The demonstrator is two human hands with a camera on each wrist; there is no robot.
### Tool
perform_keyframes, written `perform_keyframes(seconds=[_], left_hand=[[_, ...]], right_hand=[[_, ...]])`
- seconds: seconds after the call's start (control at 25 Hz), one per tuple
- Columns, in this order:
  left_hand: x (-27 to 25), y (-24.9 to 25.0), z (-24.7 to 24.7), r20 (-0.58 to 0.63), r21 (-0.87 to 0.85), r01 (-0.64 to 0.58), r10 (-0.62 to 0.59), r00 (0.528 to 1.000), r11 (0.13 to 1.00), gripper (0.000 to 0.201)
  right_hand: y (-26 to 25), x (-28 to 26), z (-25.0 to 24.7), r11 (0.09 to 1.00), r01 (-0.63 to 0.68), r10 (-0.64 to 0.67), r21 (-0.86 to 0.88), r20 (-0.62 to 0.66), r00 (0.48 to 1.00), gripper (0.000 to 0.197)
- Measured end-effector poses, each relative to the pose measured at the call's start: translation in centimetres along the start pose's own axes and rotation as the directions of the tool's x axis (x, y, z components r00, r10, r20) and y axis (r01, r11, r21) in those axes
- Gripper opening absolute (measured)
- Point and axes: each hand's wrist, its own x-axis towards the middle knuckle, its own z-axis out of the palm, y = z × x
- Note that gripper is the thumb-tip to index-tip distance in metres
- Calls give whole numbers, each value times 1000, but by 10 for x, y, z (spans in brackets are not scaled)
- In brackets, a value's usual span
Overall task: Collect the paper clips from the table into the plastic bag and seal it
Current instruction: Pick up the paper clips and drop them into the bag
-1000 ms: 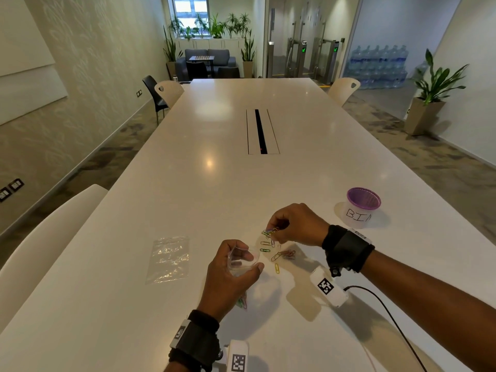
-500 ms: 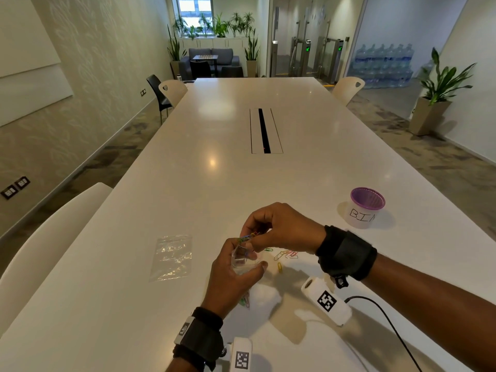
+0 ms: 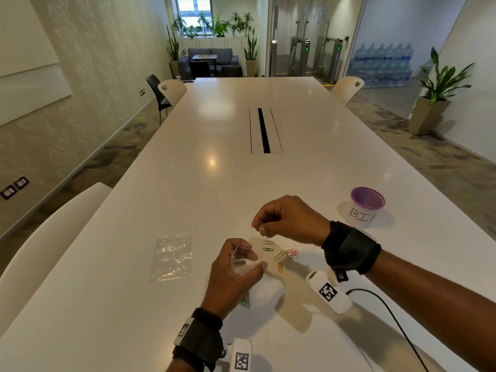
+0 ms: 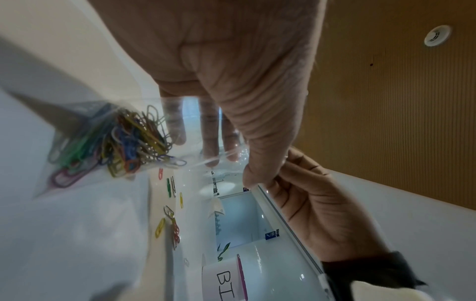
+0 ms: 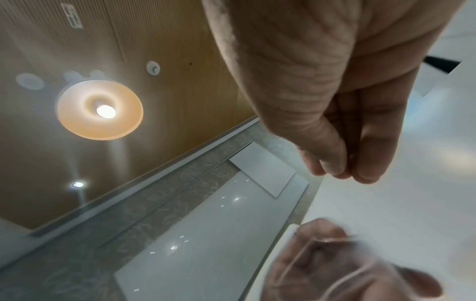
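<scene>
cup (image 3: 367,208): white with a purple rim, "BIN" handwritten on the side, sitting on the worktop (image 3: 214,135) off to the right
spare bag (image 3: 171,257): flat clear plastic one, lying on the left side of the worktop
cable slot (image 3: 264,131): dark strip down the worktop's middle
chairs (image 3: 171,91): cream ones at the far corners, another at near left
potted plant (image 3: 436,95): on the floor, right
water jugs (image 3: 382,64): stacked behind glass
sofa (image 3: 209,59): grey, far end, plants around it

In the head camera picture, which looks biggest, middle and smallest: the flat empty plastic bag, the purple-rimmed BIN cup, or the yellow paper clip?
1. Flat empty plastic bag, largest.
2. BIN cup, middle.
3. Yellow paper clip, smallest.
All sit about equally near, so the order looks safe.
</scene>
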Motion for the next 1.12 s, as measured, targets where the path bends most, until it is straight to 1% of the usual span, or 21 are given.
perform_keyframes(seconds=[0.08, 0.16, 0.24, 0.32, 0.36, 0.4, 0.44, 0.56, 0.68, 0.72, 0.84, 0.92, 1.04, 1.12], left_hand=[[-1, 0, -1, 3, -12, 3, -3, 1000, 1000, 42], [-1, 0, -2, 1, -17, -5, 5, 1000, 1000, 42], [-2, 0, -2, -1, -24, -5, 5, 1000, 1000, 41], [-1, 0, -2, -1, -16, -2, 2, 1000, 1000, 42], [-1, 0, -2, -2, -14, -2, 2, 1000, 1000, 41], [-1, 0, -3, -3, -13, -4, 4, 1000, 1000, 41], [-2, 0, -3, -5, -11, -6, 6, 1000, 1000, 41], [-2, 0, -5, -10, -7, -10, 10, 1000, 1000, 41], [-3, 1, -6, -11, 0, -24, 24, 1000, 1000, 40], [-3, 1, -6, -12, 3, -25, 25, 1000, 1000, 40], [-4, 2, -6, -14, -4, -17, 17, 1000, 1000, 41], [-4, 2, -6, -15, -3, -8, 8, 1000, 1000, 41], [-5, 2, -7, -18, 2, 3, -3, 1000, 1000, 42], [-5, 1, -6, -16, 12, 2, -1, 1000, 1000, 41]], right_hand=[[26, 11, -7, 991, -112, 107, -69, -62, 992, 13], [56, 21, -11, 950, -213, 201, -230, -72, 977, 18], [82, 29, -7, 879, -271, 278, -392, -41, 960, 21], [94, 32, 4, 812, -312, 349, -494, -19, 937, 21], [97, 34, 10, 788, -311, 358, -531, -17, 934, 31], [99, 37, 17, 779, -294, 348, -553, -8, 938, 38], [96, 39, 24, 771, -283, 342, -571, -4, 940, 40], [79, 39, 43, 785, -218, 299, -580, 46, 953, 40], [66, 32, 59, 797, -136, 243, -588, 107, 964, 26], [65, 29, 63, 800, -91, 207, -594, 130, 970, 21], [69, 21, 66, 769, 0, 137, -639, 166, 977, 34], [75, 16, 60, 769, 14, 129, -640, 177, 976, 26], [85, 5, 45, 762, 5, 162, -648, 199, 967, 15], [91, 0, 31, 793, -26, 162, -608, 170, 972, 4]])
